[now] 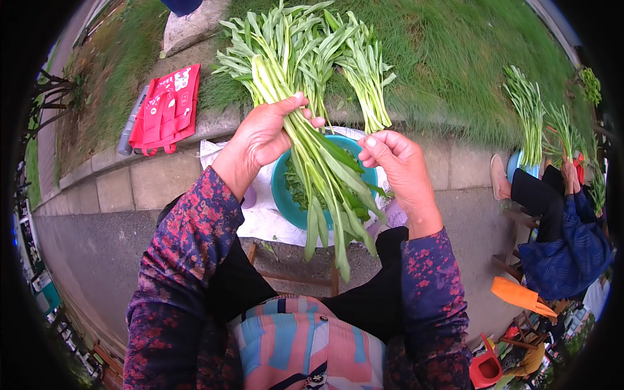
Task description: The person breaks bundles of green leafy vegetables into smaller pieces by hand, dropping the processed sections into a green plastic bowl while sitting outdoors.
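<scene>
A bunch of water spinach [320,170] is gripped around its pale stems by my left hand [263,132]. Its leafy tips hang toward me over a teal basin [281,203], and the stem ends point away. To the right of the bunch is my right hand [404,174], its thumb pressed to curled fingers; whatever the pinch holds, if anything, is too small to tell. Loose green pieces [296,182] lie inside the basin, partly covered by the bunch. More water spinach [366,81] rests beyond the basin on the kerb and grass.
Under the basin spreads a white sheet [257,224]. A red bag [168,107] and a grey cylinder [132,123] lie at the far left, near a pale stone [194,27]. At right another person [565,253] sits holding greens. An orange bag [519,296] and red stool [484,368] are lower right.
</scene>
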### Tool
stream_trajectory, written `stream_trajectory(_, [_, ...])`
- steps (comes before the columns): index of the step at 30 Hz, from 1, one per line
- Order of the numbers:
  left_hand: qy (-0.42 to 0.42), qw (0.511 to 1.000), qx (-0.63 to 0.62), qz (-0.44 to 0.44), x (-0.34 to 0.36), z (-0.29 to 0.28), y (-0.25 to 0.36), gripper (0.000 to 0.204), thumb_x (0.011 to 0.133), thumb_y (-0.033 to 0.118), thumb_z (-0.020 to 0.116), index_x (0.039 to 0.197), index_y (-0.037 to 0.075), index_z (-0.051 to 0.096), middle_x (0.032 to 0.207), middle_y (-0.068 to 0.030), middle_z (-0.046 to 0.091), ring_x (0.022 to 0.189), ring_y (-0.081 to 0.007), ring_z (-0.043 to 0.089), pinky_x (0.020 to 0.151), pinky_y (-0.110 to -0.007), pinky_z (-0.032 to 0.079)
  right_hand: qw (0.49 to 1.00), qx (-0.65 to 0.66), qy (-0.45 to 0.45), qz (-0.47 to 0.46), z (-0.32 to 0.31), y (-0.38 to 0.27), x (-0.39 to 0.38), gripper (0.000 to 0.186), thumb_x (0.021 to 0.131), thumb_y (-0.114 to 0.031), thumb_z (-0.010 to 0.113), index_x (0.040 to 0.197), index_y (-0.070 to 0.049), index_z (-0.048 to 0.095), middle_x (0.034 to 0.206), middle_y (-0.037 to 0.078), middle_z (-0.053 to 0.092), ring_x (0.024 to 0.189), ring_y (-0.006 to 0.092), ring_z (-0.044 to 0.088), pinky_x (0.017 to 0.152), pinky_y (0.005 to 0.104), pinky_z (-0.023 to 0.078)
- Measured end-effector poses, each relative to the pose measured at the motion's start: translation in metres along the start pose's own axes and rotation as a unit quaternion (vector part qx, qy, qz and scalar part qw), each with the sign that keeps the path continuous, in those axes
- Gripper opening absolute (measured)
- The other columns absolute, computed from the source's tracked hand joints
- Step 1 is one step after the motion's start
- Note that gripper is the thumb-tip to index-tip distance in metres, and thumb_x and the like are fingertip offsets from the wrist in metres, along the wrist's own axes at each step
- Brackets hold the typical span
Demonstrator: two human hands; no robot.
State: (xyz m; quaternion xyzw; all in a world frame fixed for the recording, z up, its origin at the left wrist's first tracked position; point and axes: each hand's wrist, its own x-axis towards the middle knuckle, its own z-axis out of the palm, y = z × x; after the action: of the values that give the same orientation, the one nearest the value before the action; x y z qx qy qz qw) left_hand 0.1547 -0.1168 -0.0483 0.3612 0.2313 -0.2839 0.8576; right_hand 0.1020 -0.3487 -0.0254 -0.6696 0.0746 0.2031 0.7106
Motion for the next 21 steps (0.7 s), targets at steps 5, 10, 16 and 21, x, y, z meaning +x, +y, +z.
stream_trajectory(5, [0.013,0.998,-0.062,-0.014,0.008,-0.018,0.009,0.028,0.092,0.023,0.056,0.097,-0.005,0.051,0.083,-0.0155,0.057,0.094,-0.0380,0.059,0.092,-0.047,0.047,0.962,-0.224,-0.062,-0.142,0.000,0.006,-0.010,0.021,0.081,-0.010,0.066,0.099,0.000,0.060,0.085,0.002,0.061,0.071,0.0090,0.055,0.069,0.0221,0.046])
stream_trajectory(10, [0.014,0.997,-0.073,-0.033,0.005,-0.016,0.015,0.025,0.090,0.016,0.058,0.100,-0.006,0.050,0.085,-0.0157,0.057,0.095,-0.0374,0.059,0.093,-0.047,0.046,0.992,-0.019,-0.096,0.076,-0.018,0.016,-0.004,0.017,0.084,-0.003,0.061,0.099,0.003,0.061,0.080,0.005,0.063,0.066,0.0094,0.057,0.062,0.0224,0.048])
stream_trajectory(16, [-0.061,0.996,-0.057,-0.034,-0.014,-0.006,0.023,0.048,0.082,-0.008,0.053,0.127,-0.006,0.034,0.092,-0.0170,0.059,0.111,-0.0390,0.053,0.104,-0.048,0.037,0.988,0.068,-0.076,0.112,-0.028,0.007,-0.007,0.017,0.085,-0.007,0.062,0.098,0.004,0.062,0.079,0.008,0.065,0.061,0.0091,0.058,0.059,0.0221,0.048])
stream_trajectory(21, [-0.105,0.994,0.002,-0.020,-0.020,0.000,0.028,0.052,0.084,-0.007,0.052,0.131,-0.003,0.032,0.096,-0.0152,0.059,0.121,-0.0455,0.043,0.105,-0.054,0.034,0.991,0.053,-0.052,0.115,-0.041,0.007,-0.008,0.018,0.086,-0.011,0.063,0.098,0.002,0.063,0.076,0.007,0.066,0.060,0.0092,0.058,0.057,0.0215,0.048])
